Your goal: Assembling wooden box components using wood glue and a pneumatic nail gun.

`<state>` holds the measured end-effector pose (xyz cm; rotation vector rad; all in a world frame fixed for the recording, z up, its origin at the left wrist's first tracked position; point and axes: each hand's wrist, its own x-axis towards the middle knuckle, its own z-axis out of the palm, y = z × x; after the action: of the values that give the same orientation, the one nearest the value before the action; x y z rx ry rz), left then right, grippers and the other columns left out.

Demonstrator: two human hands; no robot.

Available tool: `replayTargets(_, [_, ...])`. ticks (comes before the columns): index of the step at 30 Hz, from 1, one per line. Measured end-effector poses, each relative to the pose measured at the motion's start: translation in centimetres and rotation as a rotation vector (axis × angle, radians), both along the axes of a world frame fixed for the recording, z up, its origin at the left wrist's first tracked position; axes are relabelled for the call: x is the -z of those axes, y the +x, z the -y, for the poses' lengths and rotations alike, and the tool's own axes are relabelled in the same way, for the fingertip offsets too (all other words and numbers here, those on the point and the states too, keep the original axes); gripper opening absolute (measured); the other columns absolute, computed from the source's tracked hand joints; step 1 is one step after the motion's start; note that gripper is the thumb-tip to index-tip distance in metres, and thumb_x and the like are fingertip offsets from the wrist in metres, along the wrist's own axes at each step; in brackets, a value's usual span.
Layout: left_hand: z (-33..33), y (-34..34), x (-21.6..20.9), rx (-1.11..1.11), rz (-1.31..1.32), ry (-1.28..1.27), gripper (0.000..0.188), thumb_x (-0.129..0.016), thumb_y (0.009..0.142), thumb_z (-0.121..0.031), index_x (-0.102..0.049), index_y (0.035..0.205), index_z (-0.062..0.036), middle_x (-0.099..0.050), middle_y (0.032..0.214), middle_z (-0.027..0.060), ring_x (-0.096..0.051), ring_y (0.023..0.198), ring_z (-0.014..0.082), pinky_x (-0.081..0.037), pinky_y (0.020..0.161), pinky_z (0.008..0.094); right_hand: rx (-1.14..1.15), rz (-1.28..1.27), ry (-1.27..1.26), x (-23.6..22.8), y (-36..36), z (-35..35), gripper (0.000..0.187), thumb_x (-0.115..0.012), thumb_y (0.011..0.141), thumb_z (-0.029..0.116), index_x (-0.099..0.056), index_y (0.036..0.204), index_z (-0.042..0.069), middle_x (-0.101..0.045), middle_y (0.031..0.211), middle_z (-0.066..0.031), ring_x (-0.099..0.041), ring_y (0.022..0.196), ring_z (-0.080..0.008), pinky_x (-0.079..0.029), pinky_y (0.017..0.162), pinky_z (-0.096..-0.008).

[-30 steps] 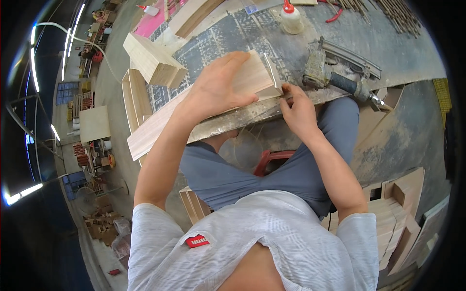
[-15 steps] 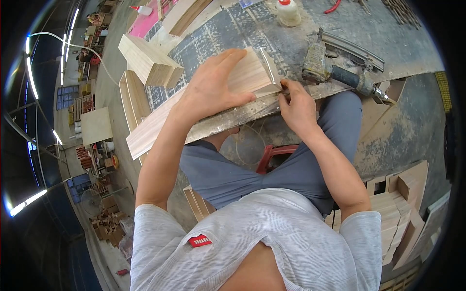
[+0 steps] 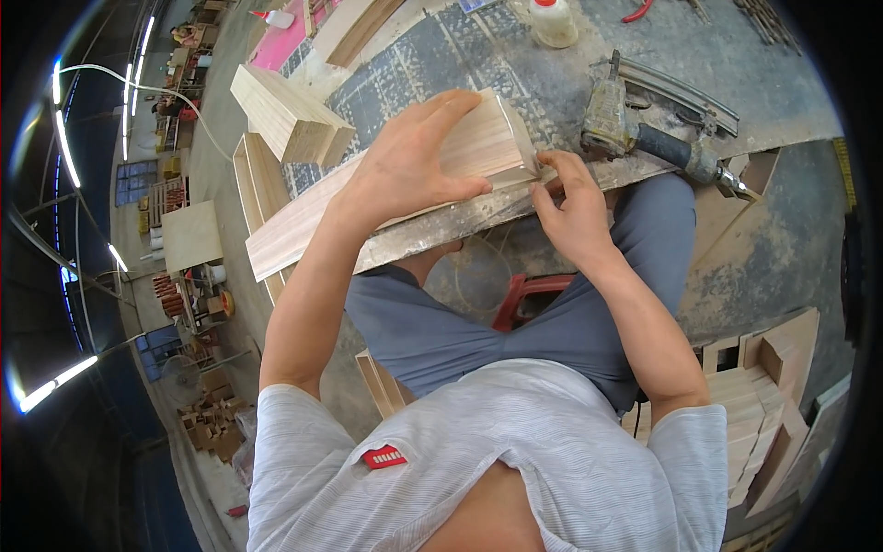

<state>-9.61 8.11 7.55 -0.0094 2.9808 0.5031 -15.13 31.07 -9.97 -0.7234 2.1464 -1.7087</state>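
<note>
A long pale wooden box (image 3: 478,152) lies slanting along the near edge of the workbench. My left hand (image 3: 405,156) is wrapped over it, thumb on the near side and fingers across the far side. At its right end a thin wooden end board (image 3: 519,134) sits against the box. My right hand (image 3: 575,207) is at the near corner of that board, its fingers curled and the forefinger and thumb about the corner. Whatever lies inside the curled fingers is hidden.
A nail gun (image 3: 635,133) lies right of my hand, near a white glue bottle (image 3: 554,26). Left of the box are a wooden block-shaped box (image 3: 290,115) and an open wooden frame (image 3: 258,175). My knees are under the workbench edge (image 3: 441,225). Wooden parts (image 3: 754,414) lie low right.
The end board, tilted and partly apart from the box before, now sits closer against its end. My right fingers have shifted slightly at the corner. The whole view has moved a little.
</note>
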Motion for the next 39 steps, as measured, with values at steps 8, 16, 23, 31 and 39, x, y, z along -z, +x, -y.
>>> replayTargets(8, [0.3,-0.1,1.3,0.037,-0.024,-0.019,0.102,-0.099,0.081,-0.038,-0.056,0.167,-0.005,-0.059,0.169,0.0229,-0.057,0.155,0.0451,-0.047,0.129,0.0522,0.008,-0.12,-0.183,-1.1,-0.2,0.2,0.043,-0.079,0.106,0.012,-0.07,0.146,-0.001,-0.073,0.135,-0.0163,-0.078,0.095,-0.0255,-0.062,0.08,-0.0368])
replayTargets(16, [0.8,0.1,1.8,0.027,-0.024,0.0,0.103,-0.1,0.08,-0.039,-0.056,0.167,-0.0053,-0.059,0.169,0.0224,-0.057,0.155,0.0449,-0.047,0.129,0.0524,0.013,-0.2,-0.19,-1.0,0.2,0.4,0.037,-0.077,0.108,0.013,-0.073,0.142,0.0,-0.074,0.133,-0.018,-0.08,0.094,-0.0296,-0.064,0.084,-0.0417])
replayTargets(23, [1.0,-0.3,2.0,0.06,-0.031,-0.009,0.104,-0.1,0.08,-0.04,-0.056,0.168,-0.0056,-0.059,0.17,0.0223,-0.056,0.155,0.0449,-0.047,0.129,0.0526,0.036,-0.221,-0.182,-1.1,0.1,0.7,0.033,-0.078,0.108,0.012,-0.075,0.139,0.001,-0.075,0.129,-0.017,-0.081,0.099,-0.0335,-0.064,0.085,-0.042])
replayTargets(31, [1.0,-0.1,2.2,0.052,-0.033,-0.01,0.104,-0.1,0.08,-0.039,-0.056,0.168,-0.0049,-0.059,0.17,0.0223,-0.056,0.156,0.0443,-0.046,0.13,0.0521,0.062,-0.26,-0.179,-1.5,0.1,0.9,0.03,-0.079,0.106,0.009,-0.077,0.135,0.001,-0.076,0.126,-0.0162,-0.08,0.103,-0.0352,-0.064,0.087,-0.0423])
replayTargets(39, [1.0,-0.4,2.7,0.067,-0.05,0.015,0.104,-0.1,0.079,-0.038,-0.056,0.167,-0.0041,-0.06,0.169,0.0233,-0.056,0.156,0.0446,-0.047,0.129,0.0518,0.088,-0.289,-0.176,-1.6,0.1,1.0,0.027,-0.08,0.105,0.008,-0.078,0.131,0.003,-0.077,0.122,-0.0149,-0.08,0.1,-0.0361,-0.064,0.085,-0.0433])
